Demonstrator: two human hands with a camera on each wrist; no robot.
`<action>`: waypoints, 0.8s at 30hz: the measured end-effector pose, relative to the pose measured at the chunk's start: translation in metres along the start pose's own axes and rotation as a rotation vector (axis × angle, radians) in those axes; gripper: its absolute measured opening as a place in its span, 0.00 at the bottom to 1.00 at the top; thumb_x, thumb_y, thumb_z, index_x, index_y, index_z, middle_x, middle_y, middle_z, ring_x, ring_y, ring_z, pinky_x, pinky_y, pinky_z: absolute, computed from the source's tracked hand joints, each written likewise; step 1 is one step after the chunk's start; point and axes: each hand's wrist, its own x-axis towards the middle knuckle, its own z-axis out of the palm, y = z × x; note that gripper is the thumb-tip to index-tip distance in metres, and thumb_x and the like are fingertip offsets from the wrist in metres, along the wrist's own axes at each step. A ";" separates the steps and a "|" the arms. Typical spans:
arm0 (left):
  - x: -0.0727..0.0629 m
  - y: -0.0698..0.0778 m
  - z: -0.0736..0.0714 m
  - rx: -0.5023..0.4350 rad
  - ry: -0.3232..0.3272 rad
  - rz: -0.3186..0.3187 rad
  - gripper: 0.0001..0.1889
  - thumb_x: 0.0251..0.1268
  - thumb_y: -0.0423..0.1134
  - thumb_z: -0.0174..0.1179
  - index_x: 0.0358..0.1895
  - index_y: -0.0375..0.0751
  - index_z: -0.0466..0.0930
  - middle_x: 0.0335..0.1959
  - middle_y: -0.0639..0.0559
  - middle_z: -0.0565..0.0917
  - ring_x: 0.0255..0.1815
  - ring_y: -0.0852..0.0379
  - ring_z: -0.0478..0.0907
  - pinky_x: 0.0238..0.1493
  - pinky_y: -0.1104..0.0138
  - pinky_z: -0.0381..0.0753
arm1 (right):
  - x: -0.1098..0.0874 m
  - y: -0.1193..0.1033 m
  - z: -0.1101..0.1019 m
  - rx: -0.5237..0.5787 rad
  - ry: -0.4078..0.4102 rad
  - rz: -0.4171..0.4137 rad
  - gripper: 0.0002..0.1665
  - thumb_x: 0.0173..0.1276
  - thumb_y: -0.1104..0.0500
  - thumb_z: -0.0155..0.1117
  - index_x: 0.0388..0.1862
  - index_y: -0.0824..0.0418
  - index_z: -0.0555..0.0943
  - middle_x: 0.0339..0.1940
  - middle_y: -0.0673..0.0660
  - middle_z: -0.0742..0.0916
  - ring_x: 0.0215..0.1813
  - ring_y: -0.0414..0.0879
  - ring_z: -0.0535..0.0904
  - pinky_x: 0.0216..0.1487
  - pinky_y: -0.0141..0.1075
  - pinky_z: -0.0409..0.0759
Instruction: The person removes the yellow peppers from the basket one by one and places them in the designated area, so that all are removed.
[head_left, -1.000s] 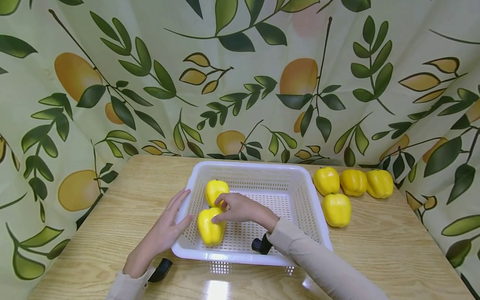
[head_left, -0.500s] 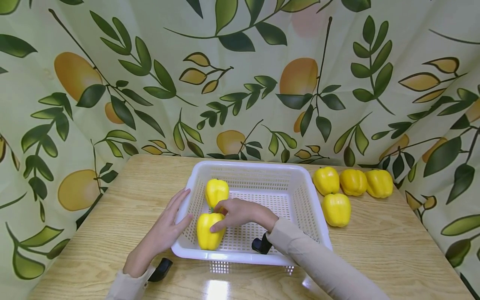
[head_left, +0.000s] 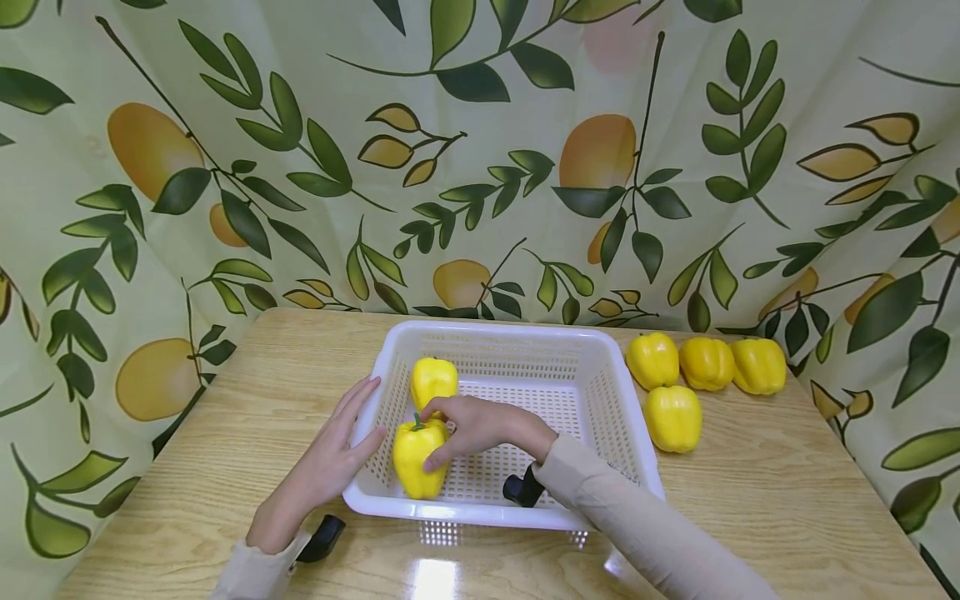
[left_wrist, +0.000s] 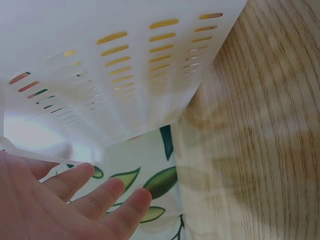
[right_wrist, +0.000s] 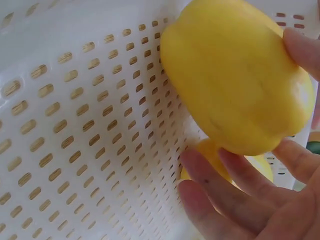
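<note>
A white plastic basket (head_left: pixel 517 333) with slotted walls stands on the table. Inside, at its left, are two yellow bell peppers: the nearer bell pepper (head_left: pixel 417 454), its green stem facing back, and a farther bell pepper (head_left: pixel 433 379). My right hand (head_left: pixel 480 429) holds the nearer one, thumb on its side and index finger by the stem. In the right wrist view, this held bell pepper (right_wrist: pixel 232 75) sits between thumb and fingers, above the slotted floor. My left hand (head_left: pixel 330 458) rests at the left rim, its fingers (left_wrist: pixel 107 197) extended along the outside.
Several more yellow bell peppers (head_left: pixel 673 419) sit on the wooden table (head_left: pixel 780 492), right of the basket. Behind the table hangs a leaf-and-fruit patterned cloth (head_left: pixel 495 125). Black wrist devices show at the left wrist (head_left: pixel 321 540) and the right wrist (head_left: pixel 523 488).
The nearer bell pepper has shifted slightly toward the front and turned, so its stem now shows. My right fingers moved with it. My left hand and the basket stay in place.
</note>
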 end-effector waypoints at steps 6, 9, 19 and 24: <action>0.000 0.000 0.000 -0.009 -0.005 -0.004 0.36 0.71 0.39 0.55 0.79 0.46 0.52 0.80 0.39 0.51 0.70 0.33 0.66 0.60 0.38 0.77 | 0.001 0.001 -0.001 0.012 0.018 -0.071 0.40 0.54 0.52 0.78 0.65 0.57 0.73 0.58 0.54 0.80 0.50 0.42 0.74 0.52 0.32 0.76; 0.000 0.000 0.000 -0.013 -0.008 -0.008 0.36 0.72 0.39 0.55 0.79 0.46 0.51 0.80 0.39 0.51 0.70 0.33 0.66 0.58 0.39 0.78 | 0.001 0.000 -0.001 0.007 0.024 -0.082 0.43 0.51 0.54 0.79 0.66 0.59 0.72 0.57 0.54 0.79 0.49 0.41 0.74 0.53 0.31 0.75; 0.000 0.000 0.000 -0.002 -0.004 -0.002 0.36 0.71 0.39 0.55 0.79 0.45 0.51 0.80 0.38 0.51 0.73 0.32 0.62 0.61 0.37 0.75 | 0.001 -0.002 -0.001 -0.029 -0.013 -0.111 0.46 0.46 0.59 0.81 0.65 0.58 0.72 0.53 0.49 0.80 0.49 0.37 0.74 0.54 0.28 0.75; 0.000 0.000 0.000 -0.009 -0.008 -0.004 0.36 0.72 0.38 0.55 0.79 0.45 0.51 0.80 0.37 0.50 0.74 0.31 0.61 0.60 0.38 0.76 | -0.001 -0.001 -0.001 -0.025 -0.031 -0.102 0.47 0.49 0.58 0.80 0.68 0.56 0.68 0.56 0.49 0.81 0.51 0.37 0.75 0.57 0.29 0.75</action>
